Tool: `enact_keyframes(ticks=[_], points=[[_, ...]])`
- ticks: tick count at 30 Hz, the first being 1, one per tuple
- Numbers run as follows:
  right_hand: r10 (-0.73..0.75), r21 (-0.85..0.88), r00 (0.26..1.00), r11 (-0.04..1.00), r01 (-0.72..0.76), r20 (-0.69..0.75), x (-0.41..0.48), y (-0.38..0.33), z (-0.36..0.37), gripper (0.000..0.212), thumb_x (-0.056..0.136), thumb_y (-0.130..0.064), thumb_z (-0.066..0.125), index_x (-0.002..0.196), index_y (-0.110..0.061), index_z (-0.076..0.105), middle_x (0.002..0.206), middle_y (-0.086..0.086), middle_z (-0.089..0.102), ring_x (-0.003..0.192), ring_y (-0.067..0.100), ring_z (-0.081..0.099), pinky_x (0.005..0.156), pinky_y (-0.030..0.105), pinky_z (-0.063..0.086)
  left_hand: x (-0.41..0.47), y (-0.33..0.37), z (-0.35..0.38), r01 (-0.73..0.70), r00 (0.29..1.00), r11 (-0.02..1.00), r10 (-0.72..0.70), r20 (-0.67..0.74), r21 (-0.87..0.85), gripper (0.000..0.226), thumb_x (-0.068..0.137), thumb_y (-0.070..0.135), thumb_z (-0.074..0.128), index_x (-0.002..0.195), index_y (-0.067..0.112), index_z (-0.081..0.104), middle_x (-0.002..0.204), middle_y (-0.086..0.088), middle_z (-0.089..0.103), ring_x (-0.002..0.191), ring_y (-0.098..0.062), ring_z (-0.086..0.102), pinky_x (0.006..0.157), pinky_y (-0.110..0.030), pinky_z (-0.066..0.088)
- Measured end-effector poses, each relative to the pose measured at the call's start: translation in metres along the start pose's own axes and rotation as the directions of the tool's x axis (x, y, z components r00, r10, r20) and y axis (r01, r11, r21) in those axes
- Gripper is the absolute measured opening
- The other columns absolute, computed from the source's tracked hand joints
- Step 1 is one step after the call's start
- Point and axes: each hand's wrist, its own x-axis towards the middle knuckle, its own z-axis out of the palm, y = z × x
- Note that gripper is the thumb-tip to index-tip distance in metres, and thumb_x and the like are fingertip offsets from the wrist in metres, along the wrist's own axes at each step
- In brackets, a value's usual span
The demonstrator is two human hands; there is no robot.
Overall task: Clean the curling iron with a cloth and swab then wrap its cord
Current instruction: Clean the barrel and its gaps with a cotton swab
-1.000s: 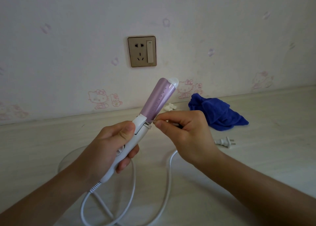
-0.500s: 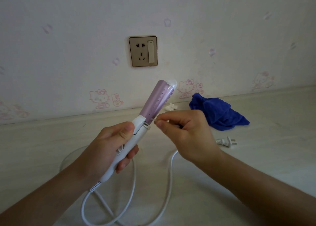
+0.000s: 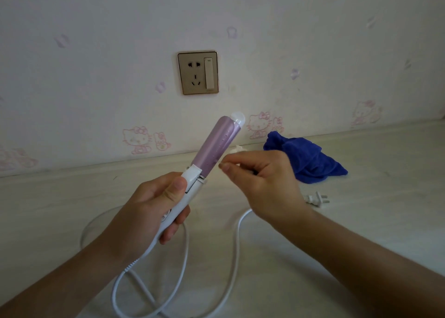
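Note:
My left hand (image 3: 154, 206) grips the white handle of the curling iron (image 3: 218, 146), thumb lying near the clamp lever. Its purple barrel points up and to the right, ending in a white tip. My right hand (image 3: 262, 185) pinches a thin swab between thumb and forefinger, fingertips just right of the barrel's lower end; the swab itself is mostly hidden. The white cord (image 3: 237, 252) hangs from the handle and loops over the table to the plug (image 3: 316, 198). A crumpled blue cloth (image 3: 305, 158) lies on the table behind my right hand.
A gold wall socket with a switch (image 3: 198, 73) sits on the wall above the iron. Small white cotton bits (image 3: 237, 149) lie by the wall just behind the barrel. The pale table (image 3: 385, 197) runs right of the cloth.
My right hand's fingertips have lifted slightly from the clamp hinge up to the barrel's lower end, leaving a small gap. My left hand and the iron have barely moved.

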Motion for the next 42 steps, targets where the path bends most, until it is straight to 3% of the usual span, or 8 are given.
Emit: enact_keyframes(ticks=[5, 13, 17, 22, 28, 32, 34, 42], points=[[0.057, 0.026, 0.995, 0.998, -0.055, -0.084, 0.005, 0.008, -0.007, 0.023, 0.098, -0.011, 0.069, 0.076, -0.013, 0.076, 0.054, 0.009, 0.058, 0.048, 0.029, 0.047, 0.046, 0.033, 0.04, 0.0, -0.003, 0.0, 0.047, 0.999, 0.998, -0.047, -0.007, -0.047, 0.038, 0.09, 0.049, 0.052, 0.084, 0.015, 0.068, 0.063, -0.012, 0.053, 0.039, -0.019, 0.036, 0.039, -0.022, 0.031], [0.05, 0.05, 0.994, 0.998, -0.045, -0.102, 0.009, 0.01, -0.011, 0.035, 0.098, -0.01, 0.067, 0.063, -0.015, 0.068, 0.049, 0.004, 0.047, 0.046, 0.023, 0.038, 0.048, 0.027, 0.034, -0.002, 0.001, -0.003, 0.162, 0.983, 0.975, -0.145, 0.116, -0.154, 0.061, 0.094, 0.058, 0.047, 0.11, 0.004, 0.071, 0.063, -0.013, 0.05, 0.035, -0.016, 0.035, 0.039, -0.019, 0.034], [0.048, 0.034, 0.997, 0.998, -0.046, -0.054, 0.002, 0.003, 0.0, 0.023, 0.098, -0.011, 0.068, 0.077, -0.011, 0.079, 0.049, -0.005, 0.05, 0.045, 0.007, 0.038, 0.048, 0.02, 0.035, -0.002, -0.002, -0.002, 0.127, 0.991, 0.983, -0.12, 0.062, -0.134, 0.06, 0.092, 0.053, 0.048, 0.098, -0.005, 0.063, 0.061, -0.018, 0.05, 0.033, -0.017, 0.036, 0.038, -0.019, 0.033], [0.067, 0.018, 0.995, 0.998, -0.066, -0.067, 0.007, 0.006, -0.005, 0.046, 0.097, -0.008, 0.068, 0.054, -0.023, 0.058, 0.046, -0.007, 0.037, 0.047, 0.009, 0.031, 0.048, 0.024, 0.03, -0.005, -0.002, 0.001, 0.008, 1.0, 0.997, -0.007, -0.019, 0.073, 0.038, 0.088, 0.058, 0.054, 0.081, 0.024, 0.068, 0.063, -0.009, 0.054, 0.041, -0.021, 0.038, 0.04, -0.026, 0.033], [0.137, 0.031, 0.984, 0.99, -0.134, -0.113, 0.01, 0.008, -0.011, 0.019, 0.097, -0.012, 0.07, 0.082, -0.004, 0.079, 0.057, 0.024, 0.052, 0.05, 0.017, 0.034, 0.049, 0.031, 0.031, -0.007, -0.006, 0.004, -0.115, 0.984, 0.916, 0.157, -0.079, 0.383, 0.049, 0.088, 0.069, 0.049, 0.107, 0.028, 0.067, 0.062, -0.002, 0.051, 0.047, -0.014, 0.042, 0.047, -0.026, 0.037], [0.155, 0.037, 0.987, 0.987, -0.154, -0.034, 0.003, 0.003, -0.001, 0.038, 0.097, -0.012, 0.069, 0.062, -0.027, 0.072, 0.046, -0.003, 0.044, 0.046, 0.006, 0.035, 0.047, 0.023, 0.031, -0.009, -0.006, 0.003, -0.115, 0.967, 0.836, 0.218, -0.131, 0.537, 0.051, 0.085, 0.073, 0.048, 0.112, 0.033, 0.064, 0.062, -0.011, 0.052, 0.048, -0.017, 0.042, 0.052, -0.036, 0.041], [0.174, 0.033, 0.983, 0.984, -0.173, -0.049, 0.005, 0.005, -0.002, 0.029, 0.097, -0.015, 0.07, 0.069, -0.021, 0.077, 0.05, 0.008, 0.051, 0.047, 0.011, 0.038, 0.047, 0.025, 0.034, -0.01, -0.003, 0.002, -0.099, 0.96, 0.785, 0.236, -0.147, 0.612, 0.05, 0.083, 0.074, 0.047, 0.113, 0.037, 0.062, 0.058, -0.006, 0.053, 0.046, -0.013, 0.044, 0.049, -0.034, 0.042], [0.159, 0.059, 0.985, 0.986, -0.155, -0.075, 0.007, 0.008, -0.006, 0.03, 0.097, -0.012, 0.07, 0.071, 0.002, 0.071, 0.052, 0.017, 0.044, 0.047, 0.01, 0.033, 0.047, 0.022, 0.031, -0.01, 0.001, 0.003, -0.088, 0.965, 0.797, 0.216, -0.147, 0.598, 0.049, 0.083, 0.073, 0.048, 0.112, 0.037, 0.064, 0.063, -0.011, 0.054, 0.048, -0.019, 0.045, 0.053, -0.042, 0.047]])
